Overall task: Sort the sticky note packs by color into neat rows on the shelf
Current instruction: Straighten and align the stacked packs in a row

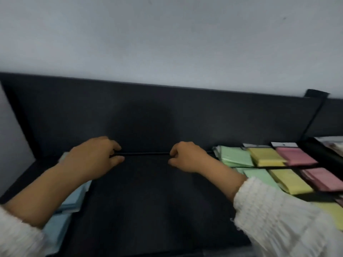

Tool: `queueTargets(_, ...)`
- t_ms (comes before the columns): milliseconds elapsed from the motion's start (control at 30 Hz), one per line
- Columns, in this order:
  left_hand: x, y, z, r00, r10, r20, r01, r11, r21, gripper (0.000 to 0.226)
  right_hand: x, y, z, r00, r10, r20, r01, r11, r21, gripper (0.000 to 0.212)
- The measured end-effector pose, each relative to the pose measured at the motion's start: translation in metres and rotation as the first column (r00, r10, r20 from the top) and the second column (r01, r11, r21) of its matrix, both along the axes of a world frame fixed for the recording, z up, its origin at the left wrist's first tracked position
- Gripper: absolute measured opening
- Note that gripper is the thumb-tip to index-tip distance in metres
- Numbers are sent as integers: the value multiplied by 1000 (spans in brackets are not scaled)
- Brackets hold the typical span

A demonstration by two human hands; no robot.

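Rod [143, 154] gripped by left hand [92, 154], right hand [187, 156]; green packs [234, 156] beside right hand

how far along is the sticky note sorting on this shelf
Done: on the right, green packs, yellow packs and pink packs lie side by side in colour groups. In hand: the left hand and right hand each pinch a thin black bar across the middle of the shelf, holding no pack. Left: the blue packs under the left arm look loosely piled and likely need lining up.

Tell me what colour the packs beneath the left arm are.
The packs are light blue; head view.
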State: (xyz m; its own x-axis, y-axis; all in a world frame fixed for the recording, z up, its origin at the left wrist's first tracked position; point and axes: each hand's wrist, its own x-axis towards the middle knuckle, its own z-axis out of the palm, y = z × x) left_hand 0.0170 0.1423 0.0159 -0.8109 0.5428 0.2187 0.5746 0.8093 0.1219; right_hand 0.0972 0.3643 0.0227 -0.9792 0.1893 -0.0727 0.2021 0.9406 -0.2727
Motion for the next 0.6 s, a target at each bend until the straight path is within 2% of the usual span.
queueTargets(167,62,92,-3,977,-208,52,207,978,19,43,88,85,16,999,-41,-27,42,999,17,37)
queueTargets(300,125,164,-21,938,-301,172,281,951,133,46,154,151,1,997,-79,-24,76,993,-90,42)
queueTargets(467,180,236,-53,898,-313,310,252,942,222,57,203,195,-30,996,-77,-47,67,982,-178,56)
queueTargets(600,200,271,-74,884,-247,396,170,961,218,65,215,210,-49,999,-38,-22,34,982,-188,52)
